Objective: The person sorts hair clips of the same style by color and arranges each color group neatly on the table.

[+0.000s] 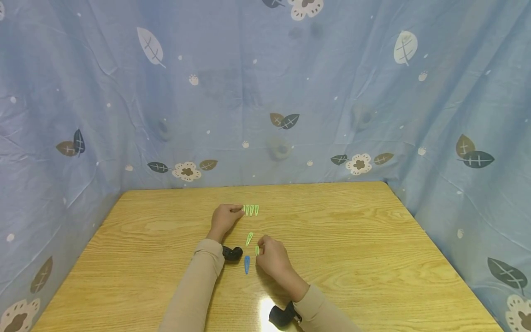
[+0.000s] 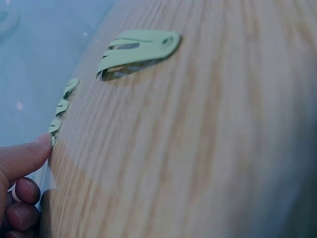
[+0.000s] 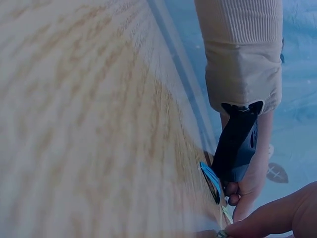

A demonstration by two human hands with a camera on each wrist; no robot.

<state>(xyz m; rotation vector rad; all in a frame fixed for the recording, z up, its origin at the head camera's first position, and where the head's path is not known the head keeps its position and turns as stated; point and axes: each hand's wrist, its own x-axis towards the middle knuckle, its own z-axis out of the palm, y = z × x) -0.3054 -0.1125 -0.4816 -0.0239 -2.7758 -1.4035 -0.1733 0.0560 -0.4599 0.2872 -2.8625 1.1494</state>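
Green hair clips (image 1: 252, 210): row of four at the centre of the frame; a loose green clip (image 1: 249, 239) lies tilted below it.
Blue hair clip (image 1: 246, 264): on the tabletop (image 1: 352, 258), lower centre of the frame, below the loose green clip.
Left hand (image 1: 225, 217): thumb and forefinger pinching the row's leftmost clip.
Right hand (image 1: 271, 256): pinching another green clip (image 1: 257, 250), lower centre of the frame.
Clip weight: judged very light; a slight nudge would probably skew the row.
Clip stiffness: likely thin and springy; pressure on the flat middle may make it snap.
Clip surface: appears smooth; may slide on the wood grain.
Clip fragility: probably low; avoid bending.
Grip point: both long edges, near mid-length, using fingertips only.
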